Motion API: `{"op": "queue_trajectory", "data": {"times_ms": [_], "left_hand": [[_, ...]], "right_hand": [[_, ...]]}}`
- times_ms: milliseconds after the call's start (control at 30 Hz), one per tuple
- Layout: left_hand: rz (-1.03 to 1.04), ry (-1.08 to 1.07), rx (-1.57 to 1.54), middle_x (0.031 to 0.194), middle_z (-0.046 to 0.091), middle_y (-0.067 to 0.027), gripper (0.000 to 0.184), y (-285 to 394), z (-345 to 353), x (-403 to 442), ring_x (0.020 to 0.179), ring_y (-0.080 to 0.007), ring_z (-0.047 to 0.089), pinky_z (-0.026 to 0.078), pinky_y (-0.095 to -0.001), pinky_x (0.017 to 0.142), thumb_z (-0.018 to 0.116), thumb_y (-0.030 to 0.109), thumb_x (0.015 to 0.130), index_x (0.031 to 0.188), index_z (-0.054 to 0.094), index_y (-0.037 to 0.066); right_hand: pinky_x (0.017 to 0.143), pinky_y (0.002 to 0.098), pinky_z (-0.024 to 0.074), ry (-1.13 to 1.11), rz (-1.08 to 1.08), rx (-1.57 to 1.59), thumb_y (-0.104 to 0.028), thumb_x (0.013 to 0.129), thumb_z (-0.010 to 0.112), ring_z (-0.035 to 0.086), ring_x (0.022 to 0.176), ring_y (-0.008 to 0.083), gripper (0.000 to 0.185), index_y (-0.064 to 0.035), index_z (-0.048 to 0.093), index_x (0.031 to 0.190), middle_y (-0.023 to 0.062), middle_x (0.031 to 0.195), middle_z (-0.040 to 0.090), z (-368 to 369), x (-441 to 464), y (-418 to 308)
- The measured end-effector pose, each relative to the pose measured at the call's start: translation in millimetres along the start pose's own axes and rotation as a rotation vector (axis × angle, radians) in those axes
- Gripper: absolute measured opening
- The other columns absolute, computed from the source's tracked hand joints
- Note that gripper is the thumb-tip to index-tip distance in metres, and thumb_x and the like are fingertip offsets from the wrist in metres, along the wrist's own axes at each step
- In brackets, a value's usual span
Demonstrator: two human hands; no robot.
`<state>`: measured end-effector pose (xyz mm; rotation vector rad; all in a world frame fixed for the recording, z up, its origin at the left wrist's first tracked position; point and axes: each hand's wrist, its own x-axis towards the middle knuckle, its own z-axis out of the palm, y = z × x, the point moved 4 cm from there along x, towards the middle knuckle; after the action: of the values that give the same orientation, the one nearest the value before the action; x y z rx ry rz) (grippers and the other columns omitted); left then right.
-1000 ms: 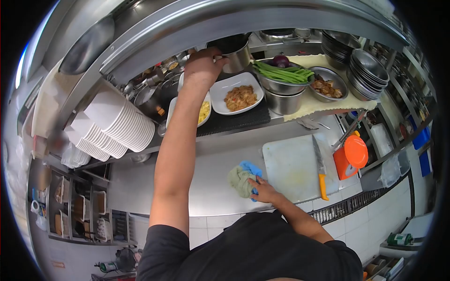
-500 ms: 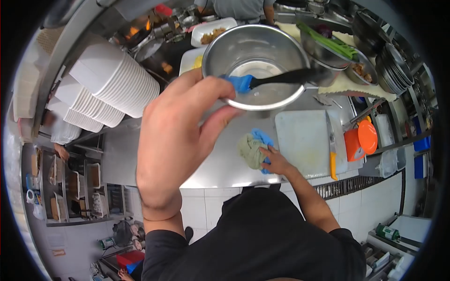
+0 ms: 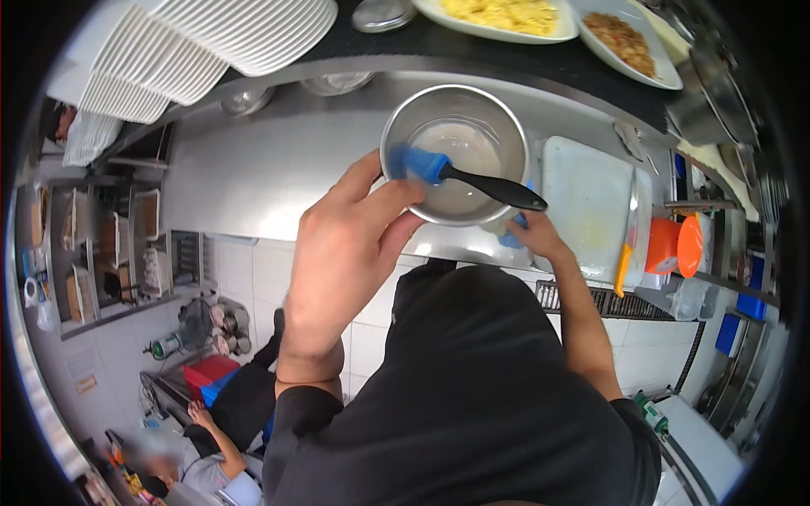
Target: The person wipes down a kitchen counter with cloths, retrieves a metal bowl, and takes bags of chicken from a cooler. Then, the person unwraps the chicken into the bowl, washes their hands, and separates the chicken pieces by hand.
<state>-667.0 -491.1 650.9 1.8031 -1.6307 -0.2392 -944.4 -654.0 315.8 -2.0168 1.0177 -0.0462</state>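
Note:
My left hand (image 3: pixel 359 232) is closed on the near left rim of a steel mixing bowl (image 3: pixel 515 139), holding it raised above the steel worktop. In the bowl is a little pale, cloudy liquid. A basting brush (image 3: pixel 489 184) with a blue head and black handle lies across the bowl, its head by my left fingers and its handle end over the right rim. Beyond the bowl's lower right edge, my right hand (image 3: pixel 537 234) is closed on a blue cloth (image 3: pixel 512 232) on the worktop. The bowl hides most of the cloth.
Right of the bowl lies a white cutting board (image 3: pixel 586 202) with a yellow-handled knife (image 3: pixel 626 244); an orange container (image 3: pixel 662 246) stands beyond. On the back shelf are stacked white dishes (image 3: pixel 245 38), a dish of yellow food (image 3: pixel 506 15) and another of brown food (image 3: pixel 620 42). A seated person (image 3: pixel 211 455) is at lower left.
My view has tipped downward, so the back shelf sits higher. The bowl and left hand are lower over the worktop's front, in front of the cloth. My right hand stays at the cloth.

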Motion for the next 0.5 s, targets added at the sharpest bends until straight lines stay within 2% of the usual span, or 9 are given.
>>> {"op": "queue_trajectory", "data": {"times_ms": [100,233,333,433,500], "left_hand": [[-0.169,-0.005,0.004,0.119,0.071,-0.0124,0.025,-40,10,-14,0.097,-0.0321,0.072,0.057,-0.0370,0.079,0.082,0.004,0.077,0.100,0.073,0.005],[-0.322,0.012,0.019,0.110,0.073,-0.0134,0.022,-110,28,-34,0.094,-0.0334,0.071,0.057,-0.0376,0.080,0.081,0.006,0.081,0.101,0.073,0.004],[-0.437,0.088,0.055,0.102,0.074,-0.0138,0.022,-165,39,-50,0.093,-0.0331,0.071,0.056,-0.0382,0.080,0.082,0.008,0.082,0.100,0.073,0.003],[-0.465,0.198,0.144,0.099,0.072,-0.0139,0.024,-228,38,-66,0.089,-0.0352,0.070,0.055,-0.0414,0.077,0.083,0.013,0.081,0.101,0.072,0.005],[-0.517,0.254,0.214,0.098,0.072,-0.0149,0.023,-270,33,-68,0.092,-0.0371,0.069,0.054,-0.0427,0.081,0.082,0.013,0.081,0.100,0.072,0.005]], "right_hand": [[0.120,0.0455,0.0329,0.072,-0.059,-0.036,-0.025,0.090,0.073,0.033,0.149,0.0441,0.069,-0.0169,0.046,0.153,0.0306,0.156,0.039,-4,0,-11],[0.120,0.0450,0.0332,0.066,-0.041,-0.002,-0.024,0.092,0.072,0.033,0.149,0.0433,0.065,-0.0158,0.047,0.152,0.0299,0.156,0.038,-4,4,-14],[0.120,0.0450,0.0329,0.073,-0.031,0.001,-0.023,0.093,0.071,0.033,0.149,0.0433,0.064,-0.0160,0.048,0.151,0.0300,0.157,0.038,-2,5,-14],[0.120,0.0451,0.0326,0.099,0.013,-0.009,-0.023,0.093,0.070,0.034,0.148,0.0436,0.063,-0.0165,0.047,0.152,0.0302,0.157,0.038,1,6,-16],[0.120,0.0451,0.0324,0.108,0.037,-0.031,-0.022,0.093,0.070,0.035,0.148,0.0438,0.063,-0.0169,0.047,0.152,0.0304,0.157,0.038,3,6,-21]]}}
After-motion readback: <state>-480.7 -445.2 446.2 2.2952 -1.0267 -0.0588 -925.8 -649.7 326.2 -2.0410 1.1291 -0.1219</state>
